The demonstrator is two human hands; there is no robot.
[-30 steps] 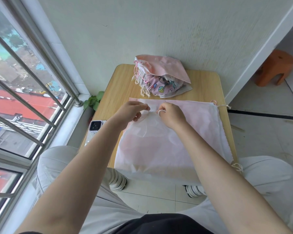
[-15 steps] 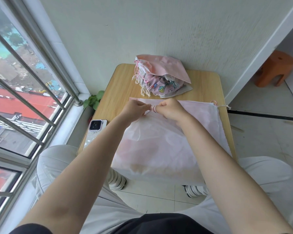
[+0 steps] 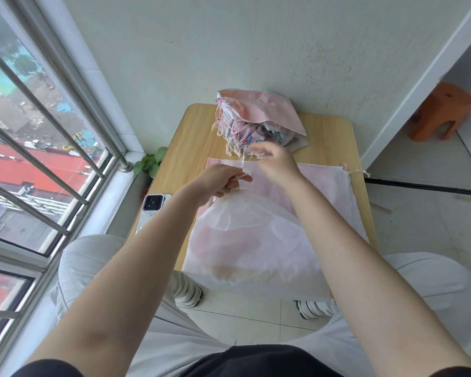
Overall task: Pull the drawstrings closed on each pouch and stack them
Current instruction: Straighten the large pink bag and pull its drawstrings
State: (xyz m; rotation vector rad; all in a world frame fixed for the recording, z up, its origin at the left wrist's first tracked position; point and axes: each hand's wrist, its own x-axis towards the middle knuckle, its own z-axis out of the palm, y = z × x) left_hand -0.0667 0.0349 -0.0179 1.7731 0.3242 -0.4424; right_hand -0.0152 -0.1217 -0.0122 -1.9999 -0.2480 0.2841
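Observation:
A sheer white pouch (image 3: 253, 238) lies on the small wooden table (image 3: 191, 137), its mouth gathered to a bunch. My left hand (image 3: 223, 179) pinches that gathered mouth. My right hand (image 3: 276, 161) is raised just beyond it and holds the white drawstring (image 3: 243, 163), which runs taut between the two hands. Under the white pouch lies a flat pink pouch (image 3: 321, 183) with its cord ends at the right table edge. A pile of closed pouches (image 3: 253, 123), pink on top and patterned below, sits at the table's far edge by the wall.
A phone (image 3: 154, 204) lies at the table's left edge, near the window bars (image 3: 52, 126). A small green plant (image 3: 150, 163) stands by the sill. An orange stool (image 3: 441, 112) is on the floor at the far right. My knees flank the table's near edge.
My hands were together at the pouch's mouth. Now my right hand has lifted away toward the pile, drawing the string out, and the white pouch's mouth has bunched up at my left hand.

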